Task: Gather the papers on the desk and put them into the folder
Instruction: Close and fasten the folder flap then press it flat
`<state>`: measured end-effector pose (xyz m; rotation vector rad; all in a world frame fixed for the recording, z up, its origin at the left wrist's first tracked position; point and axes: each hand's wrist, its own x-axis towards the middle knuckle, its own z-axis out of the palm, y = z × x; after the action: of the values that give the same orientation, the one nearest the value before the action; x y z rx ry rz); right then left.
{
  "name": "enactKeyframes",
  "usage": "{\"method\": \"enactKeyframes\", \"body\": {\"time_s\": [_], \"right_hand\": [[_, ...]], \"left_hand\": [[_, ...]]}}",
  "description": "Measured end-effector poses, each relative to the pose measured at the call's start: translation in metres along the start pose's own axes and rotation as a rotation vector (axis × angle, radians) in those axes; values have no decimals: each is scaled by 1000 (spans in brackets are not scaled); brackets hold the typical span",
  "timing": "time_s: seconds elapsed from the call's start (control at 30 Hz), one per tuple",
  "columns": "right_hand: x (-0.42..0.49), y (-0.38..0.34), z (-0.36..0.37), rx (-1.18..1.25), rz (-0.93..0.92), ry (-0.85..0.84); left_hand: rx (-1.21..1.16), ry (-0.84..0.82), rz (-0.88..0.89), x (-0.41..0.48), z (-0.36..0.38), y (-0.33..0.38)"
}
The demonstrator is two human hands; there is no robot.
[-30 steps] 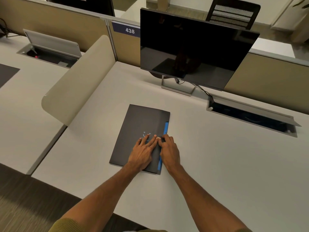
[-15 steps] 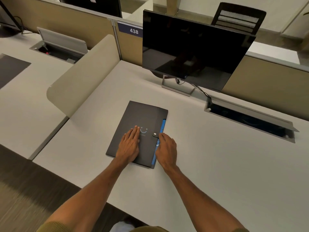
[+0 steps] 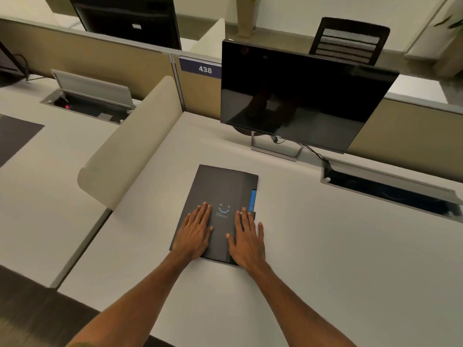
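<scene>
A dark grey folder (image 3: pixel 223 189) with a blue smile mark lies closed on the white desk (image 3: pixel 325 246), in front of the monitor. A blue strip (image 3: pixel 253 198) shows along its right edge. My left hand (image 3: pixel 194 232) rests flat on the folder's lower left part, fingers spread. Flat on the lower right part is my right hand (image 3: pixel 246 240), its fingertips over the clasp at the right edge. No loose papers are visible on the desk.
A black monitor (image 3: pixel 300 96) on a silver stand rises behind the folder. An open cable tray (image 3: pixel 390 189) is set into the desk at the right. A curved beige divider (image 3: pixel 130 146) borders the left side. Beyond it is a neighbouring desk.
My hands have moved apart: the left slid to the folder's left side, the right moved from the edge onto the cover. The folder stays closed in place.
</scene>
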<state>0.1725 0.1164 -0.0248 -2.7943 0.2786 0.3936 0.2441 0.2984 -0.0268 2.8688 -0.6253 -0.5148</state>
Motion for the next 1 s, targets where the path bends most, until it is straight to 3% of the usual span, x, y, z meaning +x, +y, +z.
{"method": "enactKeyframes", "body": {"time_s": [0.43,1.0], "right_hand": [[98,-52,-22,-13,39,-26],[212,-56,-51,-10,104,-1]], "left_hand": [[-13,0,32,90,-49,-83],[-10,-47,77,211,-87,-103]]}}
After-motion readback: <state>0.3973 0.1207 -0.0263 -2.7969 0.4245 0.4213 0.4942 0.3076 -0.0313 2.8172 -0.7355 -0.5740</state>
